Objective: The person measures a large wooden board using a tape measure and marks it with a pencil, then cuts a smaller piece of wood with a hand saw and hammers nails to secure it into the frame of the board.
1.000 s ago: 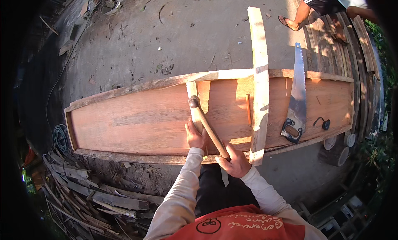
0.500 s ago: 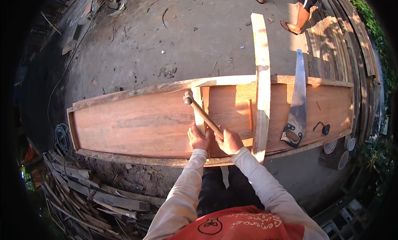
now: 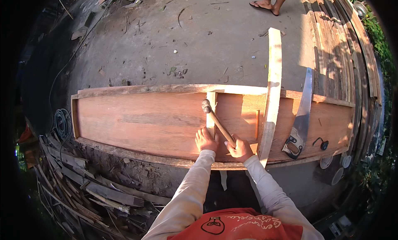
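While the hammer hung with its head a little higher a second ago, it now sits lower, head resting at the top of the pale slat near the box's far wall. Its long axis runs on a slant: head up and to the left, wooden handle down and to the right, ending in the right hand, which is closed around the handle's end. The left hand lies just beside it, fingers curled down on the near end of the slat; both hands have shifted slightly rightward on the board since then. Slat and hammer lie inside the long shallow box of reddish wood, which stretches left to right across the concrete floor. A pale plank crosses the box upright in the view, just right of the hands. Farther right a saw lies with its handle nearest, blade pointing away. Scrap timber is heaped at the lower left, and another person's sandalled feet stand at the top edge.
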`<state>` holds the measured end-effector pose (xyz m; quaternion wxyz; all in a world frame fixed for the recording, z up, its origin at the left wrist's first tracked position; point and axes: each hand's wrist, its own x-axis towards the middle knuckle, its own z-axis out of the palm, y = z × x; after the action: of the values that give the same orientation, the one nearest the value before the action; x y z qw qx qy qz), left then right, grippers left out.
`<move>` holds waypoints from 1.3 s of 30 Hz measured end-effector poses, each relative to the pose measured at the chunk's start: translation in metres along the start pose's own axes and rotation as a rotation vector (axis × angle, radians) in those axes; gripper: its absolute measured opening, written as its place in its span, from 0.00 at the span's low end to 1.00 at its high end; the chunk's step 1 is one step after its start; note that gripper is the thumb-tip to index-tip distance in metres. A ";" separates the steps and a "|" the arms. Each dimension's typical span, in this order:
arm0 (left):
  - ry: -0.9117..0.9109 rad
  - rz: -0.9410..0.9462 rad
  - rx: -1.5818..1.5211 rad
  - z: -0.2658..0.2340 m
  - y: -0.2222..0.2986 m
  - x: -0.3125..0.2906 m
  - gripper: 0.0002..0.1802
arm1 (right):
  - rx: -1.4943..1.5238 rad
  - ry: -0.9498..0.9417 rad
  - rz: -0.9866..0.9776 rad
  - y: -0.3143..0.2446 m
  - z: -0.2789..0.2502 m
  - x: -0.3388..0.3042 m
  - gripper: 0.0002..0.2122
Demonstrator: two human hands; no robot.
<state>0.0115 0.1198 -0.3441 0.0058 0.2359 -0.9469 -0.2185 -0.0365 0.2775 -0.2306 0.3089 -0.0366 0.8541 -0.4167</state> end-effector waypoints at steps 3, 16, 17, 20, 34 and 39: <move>-0.012 0.033 -0.014 0.010 0.016 0.005 0.36 | -0.047 0.181 -0.050 0.077 0.025 0.023 0.17; -0.091 -0.028 0.048 -0.006 -0.005 0.012 0.39 | 0.075 -0.042 0.106 0.010 0.020 0.014 0.16; -0.075 -0.002 0.050 -0.004 0.002 0.021 0.40 | 0.068 0.022 0.121 0.022 0.020 0.021 0.18; -0.072 0.024 0.067 0.003 0.010 0.027 0.40 | 0.075 0.040 0.082 0.071 0.033 0.041 0.19; -0.116 -0.045 0.070 0.008 -0.006 0.025 0.39 | 0.194 -0.010 0.264 0.030 0.033 0.036 0.22; -0.128 -0.055 0.080 0.006 -0.008 0.022 0.38 | 0.054 -0.178 0.253 0.032 0.025 0.037 0.26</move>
<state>-0.0053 0.1062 -0.3550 -0.0704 0.2474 -0.9464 -0.1955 -0.0458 0.2691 -0.2838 0.4344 0.0430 0.8095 -0.3926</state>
